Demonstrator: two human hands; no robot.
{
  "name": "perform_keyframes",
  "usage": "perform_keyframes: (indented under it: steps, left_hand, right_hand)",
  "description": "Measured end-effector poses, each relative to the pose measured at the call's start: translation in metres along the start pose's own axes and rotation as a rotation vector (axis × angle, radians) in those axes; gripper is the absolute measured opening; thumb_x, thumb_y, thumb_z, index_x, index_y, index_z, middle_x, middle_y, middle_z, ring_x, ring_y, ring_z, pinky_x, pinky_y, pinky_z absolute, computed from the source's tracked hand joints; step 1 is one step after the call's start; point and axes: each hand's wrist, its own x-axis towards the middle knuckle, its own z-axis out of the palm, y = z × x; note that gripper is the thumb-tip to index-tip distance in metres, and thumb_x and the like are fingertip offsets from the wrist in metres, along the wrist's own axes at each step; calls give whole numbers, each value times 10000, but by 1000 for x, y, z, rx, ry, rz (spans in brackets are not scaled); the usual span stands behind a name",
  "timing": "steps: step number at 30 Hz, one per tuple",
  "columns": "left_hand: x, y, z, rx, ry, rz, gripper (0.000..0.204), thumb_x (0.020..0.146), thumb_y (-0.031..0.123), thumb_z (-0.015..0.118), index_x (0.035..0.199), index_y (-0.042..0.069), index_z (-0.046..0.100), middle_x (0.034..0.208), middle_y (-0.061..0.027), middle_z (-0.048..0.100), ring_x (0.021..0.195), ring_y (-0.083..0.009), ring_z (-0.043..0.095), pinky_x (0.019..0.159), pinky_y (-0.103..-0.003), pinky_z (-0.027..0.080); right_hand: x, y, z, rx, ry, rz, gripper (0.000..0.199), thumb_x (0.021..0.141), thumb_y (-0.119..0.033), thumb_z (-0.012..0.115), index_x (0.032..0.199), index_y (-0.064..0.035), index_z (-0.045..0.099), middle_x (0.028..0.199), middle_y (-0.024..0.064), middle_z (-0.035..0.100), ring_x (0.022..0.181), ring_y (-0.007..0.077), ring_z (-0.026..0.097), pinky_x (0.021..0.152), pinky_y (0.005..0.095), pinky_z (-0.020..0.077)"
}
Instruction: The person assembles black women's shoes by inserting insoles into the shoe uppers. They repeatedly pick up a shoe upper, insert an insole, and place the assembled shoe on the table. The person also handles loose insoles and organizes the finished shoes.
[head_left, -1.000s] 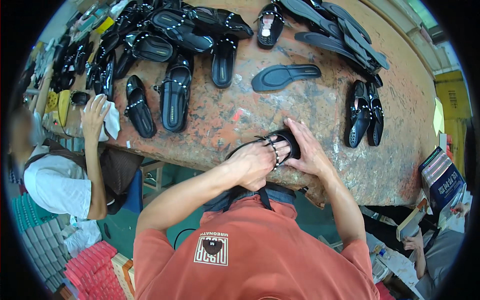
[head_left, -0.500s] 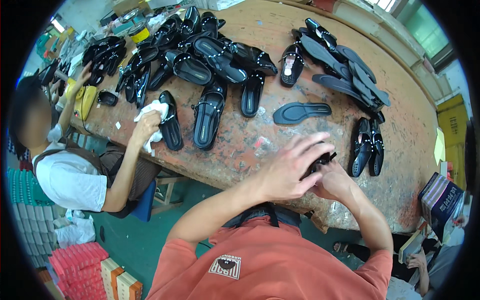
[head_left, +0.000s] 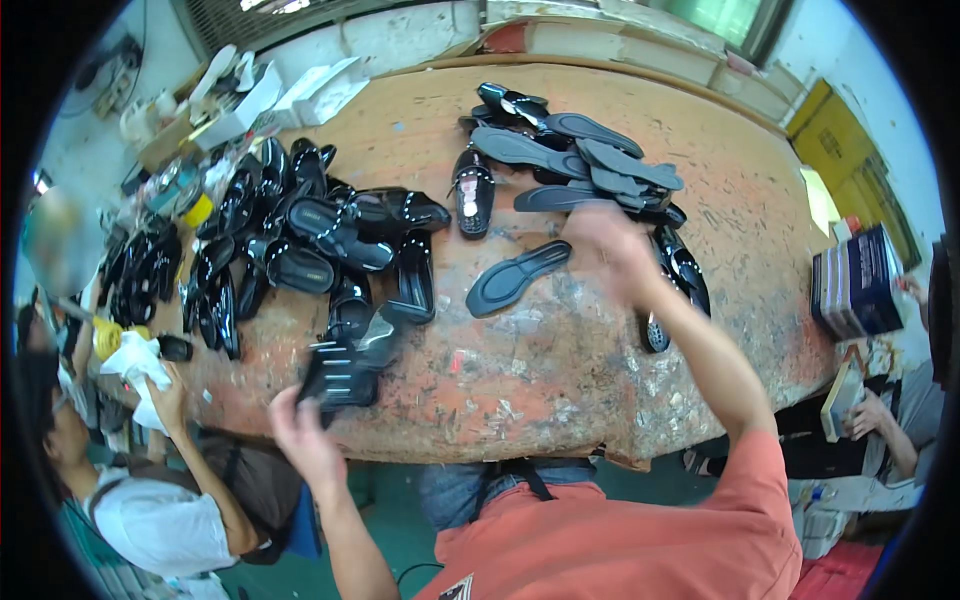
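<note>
Paint-stained and worn, the big orange worktable (head_left: pixel 560 370) fills the view, with its near edge curving just in front of the person's waist.

Off to the far left, beyond the person's left hand, a co-worker's hand (head_left: pixel 165 395) holds a white cloth (head_left: pixel 130 360) at the table's corner. Above that lies a dense pile of black sandals (head_left: pixel 290 240), crowding the left half of the table, so little bare surface is left there.

The person's left hand (head_left: pixel 305 435) hangs at the table's near edge, fingers closed round the heel end of a black strappy sandal (head_left: pixel 350 365). The sandal juts up and away from the hand onto the table, its toe close to the nearest shoes of the pile; it seems held by the end so it can be set among them.

Between the hands the tabletop is bare and blotched, the widest open room. A lone dark sole (head_left: pixel 515 278) lies there, just left of the right hand.

The right hand (head_left: pixel 610 245) is stretched far across, blurred, so its opening cannot be judged. It is at the near side of a stack of flat soles (head_left: pixel 590 165), with more sandals (head_left: pixel 680 275) just to its right.
</note>
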Motion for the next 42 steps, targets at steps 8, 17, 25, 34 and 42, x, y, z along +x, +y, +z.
perform_keyframes:
  steps: [8,17,25,34,42]
  left_hand:
    - [29,-61,-5,119,126,-75,484,1063,131,674,1490,-13,498,1438,-156,571,1343,-288,557,1181,-429,424]
    - [-111,36,174,282,-861,508,427,939,114,772,1329,-10,653,1308,-209,673,1282,-358,636,1122,-428,492]
    - [-182,88,367,162,-1186,40,675,951,365,770,1464,-24,567,1273,-271,701,1167,-448,695,1022,-499,556]
    - [-122,49,273,144,-1035,275,392,932,36,583,1288,62,745,1094,-198,783,987,-339,773,907,-399,588]
    - [-100,49,125,318,-711,645,354,869,-13,734,1219,36,759,1216,-144,714,1056,-352,688,958,-430,548]
  right_hand:
    - [22,184,-40,-501,-514,812,714,870,-205,660,1570,-146,536,1544,212,604,1409,382,590,1161,519,485]
    - [-23,0,108,-387,-116,416,306,991,-104,608,1294,-80,646,1099,150,759,962,352,770,842,482,615]
    - [-128,-64,-82,950,957,894,397,1056,-36,646,1447,-19,578,1221,140,730,1097,223,730,983,435,618]
    - [-293,-114,-96,844,698,865,405,913,-81,719,1298,30,660,1143,164,747,1019,232,737,896,345,599]
    - [-161,-128,15,1486,697,1016,490,910,-321,672,1218,57,624,1086,179,696,978,290,683,916,443,579]
